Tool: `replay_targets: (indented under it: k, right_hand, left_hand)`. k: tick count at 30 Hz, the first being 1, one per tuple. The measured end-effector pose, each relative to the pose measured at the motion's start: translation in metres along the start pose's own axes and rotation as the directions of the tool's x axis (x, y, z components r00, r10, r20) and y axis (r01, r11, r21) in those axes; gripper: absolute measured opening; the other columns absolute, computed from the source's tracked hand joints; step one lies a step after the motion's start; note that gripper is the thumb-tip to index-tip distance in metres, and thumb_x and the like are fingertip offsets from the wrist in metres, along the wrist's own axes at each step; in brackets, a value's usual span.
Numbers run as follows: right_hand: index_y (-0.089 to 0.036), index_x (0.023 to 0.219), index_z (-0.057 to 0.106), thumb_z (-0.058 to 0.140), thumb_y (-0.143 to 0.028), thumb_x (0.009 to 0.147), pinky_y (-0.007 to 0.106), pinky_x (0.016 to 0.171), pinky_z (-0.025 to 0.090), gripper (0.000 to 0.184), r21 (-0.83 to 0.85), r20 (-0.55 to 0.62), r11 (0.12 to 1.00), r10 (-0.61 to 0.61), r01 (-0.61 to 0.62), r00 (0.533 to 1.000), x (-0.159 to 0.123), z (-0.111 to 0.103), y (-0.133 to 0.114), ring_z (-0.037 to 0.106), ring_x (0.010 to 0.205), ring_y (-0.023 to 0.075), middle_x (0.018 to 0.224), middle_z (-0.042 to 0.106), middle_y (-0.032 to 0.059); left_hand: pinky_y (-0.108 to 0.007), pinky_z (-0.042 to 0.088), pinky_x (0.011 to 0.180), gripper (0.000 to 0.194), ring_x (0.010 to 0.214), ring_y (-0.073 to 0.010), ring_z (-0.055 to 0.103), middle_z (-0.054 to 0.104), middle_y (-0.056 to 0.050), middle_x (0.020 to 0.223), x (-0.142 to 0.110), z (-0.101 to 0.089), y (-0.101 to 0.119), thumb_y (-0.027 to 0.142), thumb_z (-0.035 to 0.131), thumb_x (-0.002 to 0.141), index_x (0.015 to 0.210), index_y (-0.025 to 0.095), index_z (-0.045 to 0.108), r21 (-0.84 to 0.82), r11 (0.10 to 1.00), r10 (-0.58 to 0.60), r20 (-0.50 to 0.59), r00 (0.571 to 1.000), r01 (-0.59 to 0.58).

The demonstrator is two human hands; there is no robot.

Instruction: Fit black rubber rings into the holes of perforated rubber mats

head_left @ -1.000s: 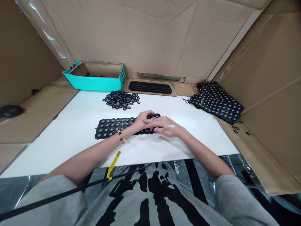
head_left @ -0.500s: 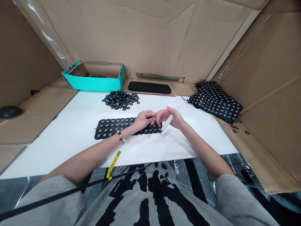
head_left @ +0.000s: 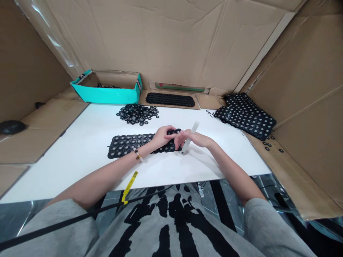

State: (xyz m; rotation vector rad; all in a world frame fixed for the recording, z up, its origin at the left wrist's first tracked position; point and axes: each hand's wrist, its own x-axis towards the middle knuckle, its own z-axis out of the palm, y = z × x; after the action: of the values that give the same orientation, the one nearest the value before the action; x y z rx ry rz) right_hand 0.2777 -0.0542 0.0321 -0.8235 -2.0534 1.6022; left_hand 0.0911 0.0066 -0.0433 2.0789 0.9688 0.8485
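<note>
A black sheet (head_left: 128, 144) with rows of round grey-centred rings lies flat on the white table. Over its right part rests my left hand (head_left: 162, 137), fingers bent and closed about the sheet's far edge; the exact grip is partly hidden. My right hand (head_left: 197, 138) is closed with a translucent white pen-like tool (head_left: 191, 135) in it. The tool leans, its dark tip pointing down at the sheet's right end. The fingertips of both hands meet close together above that end, so what lies between them is hard to see.
Behind the sheet is a pile of loose black rings (head_left: 138, 113). A turquoise box (head_left: 107, 95) holds more. Another black sheet (head_left: 170, 99) lies at the back. At right, a stack of dotted black sheets (head_left: 246, 116) leans near the cardboard wall, with loose rings (head_left: 267, 144) beside it.
My right hand has turned and lowered toward the sheet's right end. The tool in it now stands steeper and has shifted left. My left hand has barely moved.
</note>
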Motion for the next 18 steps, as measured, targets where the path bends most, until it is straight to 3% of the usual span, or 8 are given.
replay_targets:
  k: [3,6,8,11,14,18]
  right_hand:
    - [-0.014,0.080,0.069,0.020,-0.072,0.091,0.027,0.072,0.049,0.076,-0.030,-0.224,0.999,-0.049,0.044,0.973,0.001,-0.007,0.002,0.064,0.078,0.0173,0.093,0.072,0.0107]
    - [-0.014,0.082,0.069,0.009,-0.077,0.087,0.024,0.053,0.042,0.087,-0.053,-0.521,0.999,-0.035,0.009,0.853,0.003,-0.017,0.008,0.056,0.058,0.0138,0.068,0.068,0.0080]
    - [-0.013,0.081,0.069,0.012,-0.079,0.086,0.024,0.046,0.037,0.087,-0.047,-0.643,0.999,-0.012,-0.024,0.766,0.004,-0.022,0.012,0.050,0.049,0.0124,0.057,0.063,0.0063]
    - [-0.012,0.076,0.069,0.031,-0.077,0.085,0.024,0.044,0.036,0.076,-0.057,-0.702,0.998,-0.033,-0.010,0.711,0.006,-0.026,0.016,0.050,0.047,0.0119,0.057,0.063,0.0068]
    - [-0.012,0.075,0.070,0.047,-0.070,0.083,0.024,0.045,0.037,0.063,-0.120,-0.704,0.993,-0.083,-0.004,0.705,0.006,-0.023,0.018,0.052,0.048,0.0120,0.060,0.066,0.0068]
    - [-0.012,0.077,0.071,0.049,-0.064,0.085,0.024,0.048,0.041,0.057,-0.198,-0.706,0.980,-0.123,-0.028,0.697,0.006,-0.020,0.019,0.054,0.051,0.0122,0.064,0.067,0.0063]
  left_hand:
    - [-0.033,0.048,0.082,0.022,0.085,-0.0214,0.064,0.072,-0.004,0.090,-0.001,-0.001,0.008,0.032,0.057,0.077,0.088,0.017,0.068,-0.057,0.998,-0.023,-0.004,1.000,0.023]
    - [-0.033,0.047,0.085,0.022,0.088,-0.0214,0.063,0.072,-0.003,0.092,-0.002,-0.001,0.012,0.036,0.062,0.077,0.089,0.018,0.068,-0.103,0.994,-0.038,-0.028,0.999,0.035]
    - [-0.033,0.046,0.085,0.023,0.088,-0.0215,0.063,0.072,-0.003,0.091,-0.002,-0.002,0.013,0.038,0.063,0.078,0.088,0.018,0.067,-0.118,0.992,-0.045,-0.037,0.998,0.040]
    - [-0.033,0.047,0.083,0.026,0.086,-0.0213,0.063,0.072,-0.003,0.089,-0.002,-0.002,0.014,0.043,0.063,0.079,0.085,0.018,0.066,-0.147,0.988,-0.051,-0.035,0.998,0.046]
    - [-0.033,0.047,0.084,0.027,0.087,-0.0212,0.063,0.072,-0.004,0.090,-0.001,-0.002,0.014,0.044,0.063,0.080,0.084,0.018,0.066,-0.174,0.983,-0.073,-0.050,0.996,0.063]
    - [-0.034,0.047,0.086,0.028,0.091,-0.0229,0.063,0.072,-0.004,0.092,0.001,-0.002,0.013,0.045,0.064,0.078,0.086,0.018,0.067,-0.180,0.980,-0.105,-0.099,0.990,0.086]
